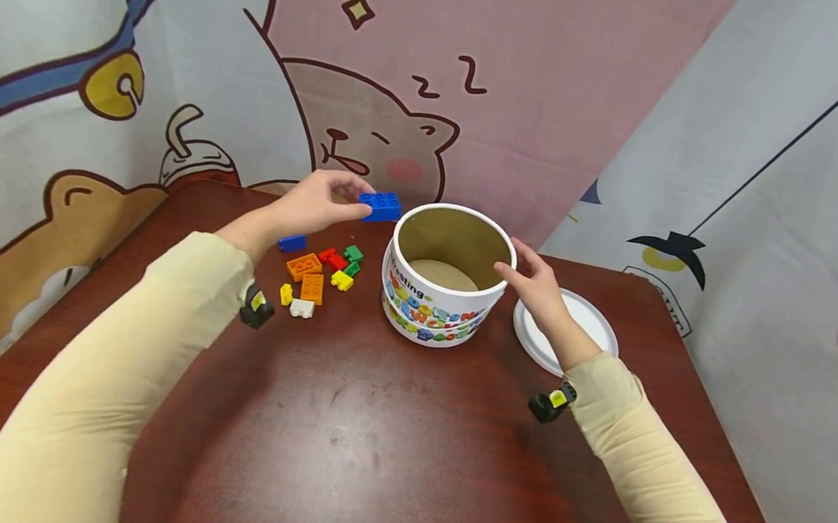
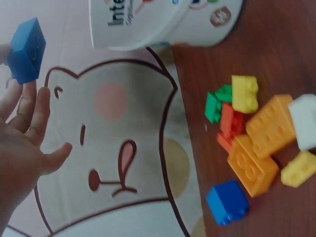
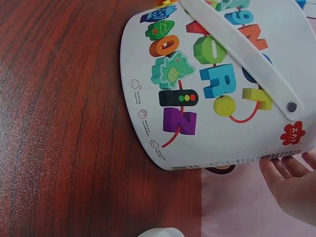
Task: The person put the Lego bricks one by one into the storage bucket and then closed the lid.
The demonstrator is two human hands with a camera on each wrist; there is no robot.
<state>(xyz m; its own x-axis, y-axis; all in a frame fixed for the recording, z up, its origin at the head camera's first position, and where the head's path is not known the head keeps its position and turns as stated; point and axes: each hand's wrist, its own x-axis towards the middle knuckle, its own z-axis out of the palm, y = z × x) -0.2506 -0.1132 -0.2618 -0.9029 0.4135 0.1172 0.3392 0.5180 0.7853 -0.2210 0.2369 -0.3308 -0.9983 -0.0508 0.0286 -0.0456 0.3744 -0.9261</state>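
A blue toy building brick [image 1: 381,207] is pinched between the thumb and fingers of my left hand [image 1: 319,202]. It is held in the air just left of the rim of a white round bucket [image 1: 434,313] with colourful printing. The left wrist view shows the same brick at the fingertips. My right hand [image 1: 540,290] grips the bucket's right rim, thumb at the opening and fingers outside. In the right wrist view the fingers touch the bucket's printed wall [image 3: 222,143]. The part of the bucket's floor that shows holds nothing.
Left of the bucket lie several loose bricks: orange [image 1: 312,288], red [image 1: 338,261], green [image 1: 353,254], yellow [image 1: 342,280], white [image 1: 302,309] and another blue one [image 1: 292,243]. A white round lid [image 1: 591,331] lies on the brown table [image 1: 355,430] at right. A cartoon-printed curtain [image 1: 539,87] hangs behind.
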